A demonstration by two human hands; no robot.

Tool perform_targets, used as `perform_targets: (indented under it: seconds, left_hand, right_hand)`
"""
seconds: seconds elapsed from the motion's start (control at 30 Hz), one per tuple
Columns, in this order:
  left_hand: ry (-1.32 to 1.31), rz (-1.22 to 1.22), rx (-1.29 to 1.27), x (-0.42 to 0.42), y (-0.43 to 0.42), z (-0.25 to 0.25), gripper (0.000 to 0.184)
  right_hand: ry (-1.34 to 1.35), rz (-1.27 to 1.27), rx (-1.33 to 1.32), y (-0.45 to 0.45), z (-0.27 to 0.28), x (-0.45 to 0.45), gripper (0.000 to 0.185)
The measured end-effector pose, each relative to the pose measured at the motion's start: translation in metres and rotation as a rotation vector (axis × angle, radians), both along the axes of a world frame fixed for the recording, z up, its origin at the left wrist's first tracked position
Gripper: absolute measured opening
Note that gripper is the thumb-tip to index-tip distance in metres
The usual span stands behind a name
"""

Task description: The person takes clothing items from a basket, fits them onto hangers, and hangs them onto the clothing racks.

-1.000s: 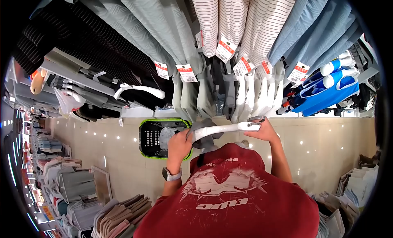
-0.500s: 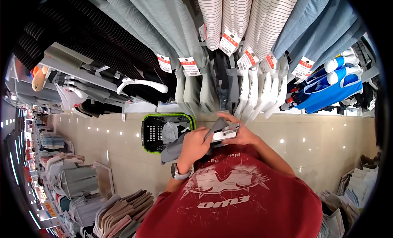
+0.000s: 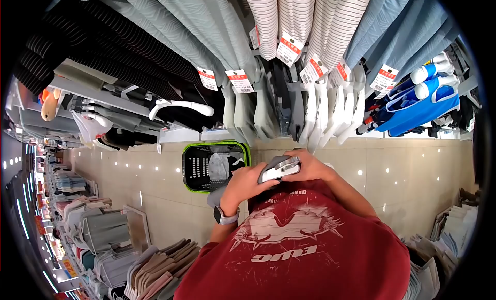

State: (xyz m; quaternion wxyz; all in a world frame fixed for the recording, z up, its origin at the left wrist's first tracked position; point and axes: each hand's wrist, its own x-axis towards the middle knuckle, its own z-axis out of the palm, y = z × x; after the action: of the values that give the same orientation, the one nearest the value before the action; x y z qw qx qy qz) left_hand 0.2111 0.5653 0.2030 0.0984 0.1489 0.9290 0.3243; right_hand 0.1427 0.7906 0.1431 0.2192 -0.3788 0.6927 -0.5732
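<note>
In front of my chest, a white hanger (image 3: 281,170) points its end toward the right, with a grey garment (image 3: 219,196) gathered over it and hanging at the left. My left hand (image 3: 248,182) is closed round the hanger and the grey cloth. Closed on the hanger's right end, by the grey cloth edge, is my right hand (image 3: 306,166). Most of the hanger is hidden by my left hand and the cloth.
A black basket with a green rim (image 3: 185,168) stands on the floor at the left, holding light grey cloth (image 3: 219,167). Racks of tagged striped clothes (image 3: 295,16) and blue clothes (image 3: 423,114) run along the front. Folded garments (image 3: 163,266) lie at the lower left.
My hands have come closer together on the hanger, which was spread between them. The grey garment has shifted left, beside my left wrist. The view has moved slightly.
</note>
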Motion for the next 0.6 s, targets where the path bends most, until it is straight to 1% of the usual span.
perform_targets:
  seconds: [0.07, 0.2, 0.27, 0.3, 0.37, 0.4, 0.43, 0.5, 0.53, 0.57, 0.6]
  left_hand:
    - [-0.020, 0.008, 0.008, -0.002, 0.003, 0.003, 0.048]
    - [-0.051, -0.002, 0.039, -0.005, 0.013, 0.013, 0.043]
    - [-0.053, -0.012, 0.055, -0.008, 0.011, 0.016, 0.042]
    - [-0.071, -0.027, 0.073, -0.008, 0.010, 0.015, 0.040]
    - [-0.089, -0.049, 0.092, -0.009, 0.007, 0.014, 0.039]
    - [-0.119, -0.087, 0.091, -0.009, 0.004, 0.014, 0.040]
    - [-0.150, -0.122, 0.090, -0.009, 0.001, 0.014, 0.040]
    - [-0.133, -0.111, 0.097, -0.008, -0.003, 0.019, 0.041]
    - [-0.115, -0.102, 0.107, -0.008, -0.005, 0.022, 0.042]
    - [-0.114, -0.105, 0.104, -0.008, -0.006, 0.025, 0.042]
    - [-0.098, -0.109, 0.098, -0.008, -0.007, 0.028, 0.042]
  right_hand:
    - [-0.109, -0.034, 0.007, -0.001, 0.004, 0.002, 0.030]
    - [-0.044, -0.005, -0.027, 0.002, 0.015, -0.001, 0.031]
    - [-0.085, 0.117, 0.037, 0.013, 0.022, -0.006, 0.032]
    - [-0.083, 0.113, 0.035, 0.017, 0.019, -0.008, 0.032]
    - [-0.314, 0.192, -0.050, 0.026, 0.010, -0.010, 0.033]
    - [-0.364, 0.221, 0.003, 0.029, 0.008, -0.010, 0.034]
    - [-0.365, 0.218, 0.002, 0.030, 0.009, -0.009, 0.034]
    - [-0.527, 0.178, -0.041, 0.029, 0.011, -0.007, 0.032]
    - [-0.522, 0.123, -0.133, 0.027, 0.003, -0.005, 0.030]
    - [-0.521, 0.120, -0.136, 0.026, 0.003, -0.006, 0.030]
    - [-0.538, 0.067, -0.100, 0.025, 0.004, -0.006, 0.031]
